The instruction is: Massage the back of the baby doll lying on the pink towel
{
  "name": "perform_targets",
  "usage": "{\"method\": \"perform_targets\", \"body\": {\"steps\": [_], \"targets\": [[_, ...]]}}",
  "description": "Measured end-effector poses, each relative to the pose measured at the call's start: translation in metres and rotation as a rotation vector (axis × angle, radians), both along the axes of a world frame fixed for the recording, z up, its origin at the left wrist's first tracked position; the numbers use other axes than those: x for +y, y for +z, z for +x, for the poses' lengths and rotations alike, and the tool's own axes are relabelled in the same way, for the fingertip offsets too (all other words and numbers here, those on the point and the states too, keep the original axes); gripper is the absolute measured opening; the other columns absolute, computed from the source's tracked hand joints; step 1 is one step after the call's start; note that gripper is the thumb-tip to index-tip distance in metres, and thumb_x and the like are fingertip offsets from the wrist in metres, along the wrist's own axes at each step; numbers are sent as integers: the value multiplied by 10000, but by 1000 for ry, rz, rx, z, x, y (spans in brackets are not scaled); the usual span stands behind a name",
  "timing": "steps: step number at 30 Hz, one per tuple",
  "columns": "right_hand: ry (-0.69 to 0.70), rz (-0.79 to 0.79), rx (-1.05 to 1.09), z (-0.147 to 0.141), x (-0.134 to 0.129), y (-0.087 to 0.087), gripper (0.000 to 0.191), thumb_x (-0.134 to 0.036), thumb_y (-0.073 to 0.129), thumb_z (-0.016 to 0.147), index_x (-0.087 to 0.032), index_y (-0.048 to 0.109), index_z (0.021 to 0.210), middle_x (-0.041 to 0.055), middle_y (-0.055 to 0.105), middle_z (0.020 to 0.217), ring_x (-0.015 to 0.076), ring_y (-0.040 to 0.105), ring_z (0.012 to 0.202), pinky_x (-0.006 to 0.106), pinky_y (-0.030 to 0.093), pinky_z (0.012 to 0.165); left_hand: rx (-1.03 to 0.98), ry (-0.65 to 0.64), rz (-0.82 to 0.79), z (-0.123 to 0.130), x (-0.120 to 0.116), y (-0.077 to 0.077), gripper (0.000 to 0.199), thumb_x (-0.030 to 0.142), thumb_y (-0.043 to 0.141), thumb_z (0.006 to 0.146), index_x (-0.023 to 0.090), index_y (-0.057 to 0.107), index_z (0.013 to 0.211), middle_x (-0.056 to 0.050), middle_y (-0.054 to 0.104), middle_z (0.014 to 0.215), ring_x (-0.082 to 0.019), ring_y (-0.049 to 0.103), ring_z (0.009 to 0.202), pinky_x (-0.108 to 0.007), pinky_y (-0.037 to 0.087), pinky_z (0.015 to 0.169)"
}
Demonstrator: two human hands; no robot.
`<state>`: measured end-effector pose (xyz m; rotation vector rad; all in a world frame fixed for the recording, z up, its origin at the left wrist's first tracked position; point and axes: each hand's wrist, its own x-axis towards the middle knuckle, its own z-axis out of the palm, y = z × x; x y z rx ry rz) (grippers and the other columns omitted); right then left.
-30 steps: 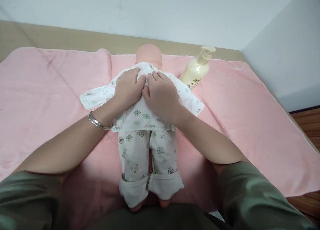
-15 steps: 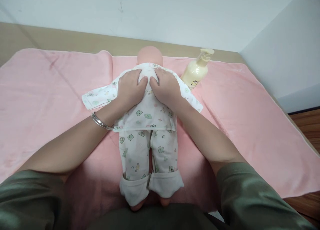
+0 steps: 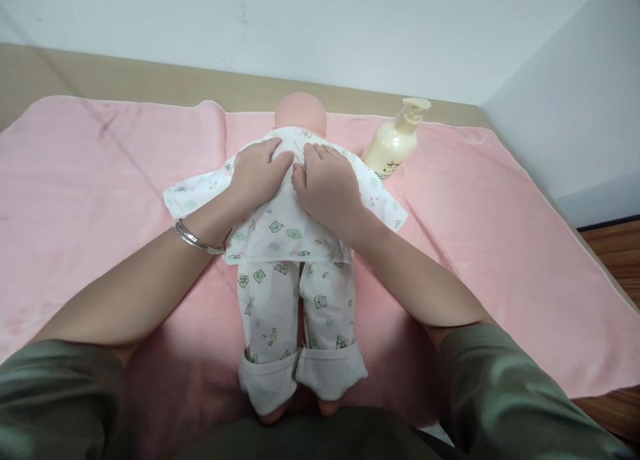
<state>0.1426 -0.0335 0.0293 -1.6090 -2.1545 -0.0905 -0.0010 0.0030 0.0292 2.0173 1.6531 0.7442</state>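
Note:
A baby doll lies face down, its head away from me and its feet close to my body. It wears a white printed top and matching trousers with turned-up cuffs. My left hand rests flat on the left of its upper back, thumb apart from the fingers. On the right of the back lies my right hand, its fingers stretched toward the doll's neck and close together. Both palms press on the cloth, and neither hand grips anything. The doll's face is hidden.
A pink blanket covers most of the table under the doll. Beside the doll's right-hand sleeve stands a cream pump bottle, slightly tilted in view. A white wall rises behind the table.
My right hand has shifted a little down and inward, its fingers drawing closer together. My left hand has slid slightly left, and the top's cloth has moved slightly with them.

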Motion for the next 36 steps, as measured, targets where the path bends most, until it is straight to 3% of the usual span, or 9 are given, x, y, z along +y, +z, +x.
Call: {"method": "perform_targets", "body": {"steps": [4, 9, 11, 17, 22, 25, 28, 31, 36], "targets": [[-42, -102, 89, 7, 8, 3, 342, -331, 388, 1058, -102, 635, 1121, 177, 693, 1232, 319, 610, 1246, 487, 471, 1131, 33, 18, 49, 3, -3, -6, 597, 429, 352, 960, 150, 591, 1432, -127, 572, 1542, -312, 480, 1474, -485, 293, 1310], [-93, -161, 171, 21, 23, 3, 404, -426, 329, 1076, -183, 639, 986, 134, 729, 1115, 295, 670, 1067, 467, 546, 986, 25, 8, 171, 10, -20, -12, 503, 417, 358, 993, 235, 592, 1399, -109, 617, 1484, -312, 504, 1440, -514, 271, 1307], [-80, -138, 163, 22, 25, 3, 410, -423, 319, 1077, -183, 641, 989, 139, 730, 1116, 294, 666, 1059, 473, 543, 999, 14, 9, 195, 11, -23, -13, 476, 414, 372, 994, 253, 597, 1381, -101, 635, 1460, -315, 513, 1426, -525, 272, 1303], [-34, -133, 55, 5, 4, 7, 386, -287, 342, 1063, -86, 655, 1164, 203, 694, 1281, 349, 608, 1260, 550, 451, 1169, -12, -10, 121, 4, -6, -11, 453, 407, 388, 960, 235, 639, 1296, -106, 638, 1449, -332, 528, 1403, -519, 349, 1258], [69, -155, 48, -5, -18, 14, 490, -240, 450, 1012, -44, 532, 1454, 179, 469, 1617, 370, 369, 1555, 548, 296, 1326, -13, -51, 67, -1, 3, -11, 363, 363, 345, 972, 236, 665, 1088, -115, 722, 1194, -321, 626, 1208, -495, 448, 1137], [85, -233, 115, 3, -6, 14, 492, -285, 427, 1026, -74, 550, 1454, 157, 464, 1628, 342, 354, 1575, 550, 316, 1324, -12, -39, 110, 0, 1, -14, 334, 365, 349, 992, 242, 635, 1114, -112, 701, 1226, -321, 577, 1282, -485, 409, 1175], [-3, -288, 152, 13, 14, 12, 601, -367, 379, 1058, 4, 445, 1527, 224, 378, 1664, 351, 297, 1603, 594, 284, 1326, 18, -15, 150, 5, -10, -13, 314, 359, 347, 1006, 240, 611, 1127, -125, 673, 1272, -345, 545, 1330, -510, 356, 1211], [-60, -310, 128, 17, 24, 11, 659, -379, 381, 1066, 49, 372, 1566, 256, 347, 1670, 352, 293, 1605, 570, 251, 1341, 74, -11, 193, 9, -22, -8, 306, 354, 329, 1014, 243, 602, 1095, -129, 676, 1249, -352, 546, 1317, -529, 310, 1242], [-56, -273, 97, 12, 18, 12, 601, -363, 376, 1076, 28, 446, 1527, 242, 420, 1635, 351, 354, 1574, 550, 279, 1331, 64, -22, 175, 8, -19, -3, 283, 368, 344, 990, 242, 598, 981, -132, 690, 1156, -341, 591, 1220, -501, 416, 1139]]}}
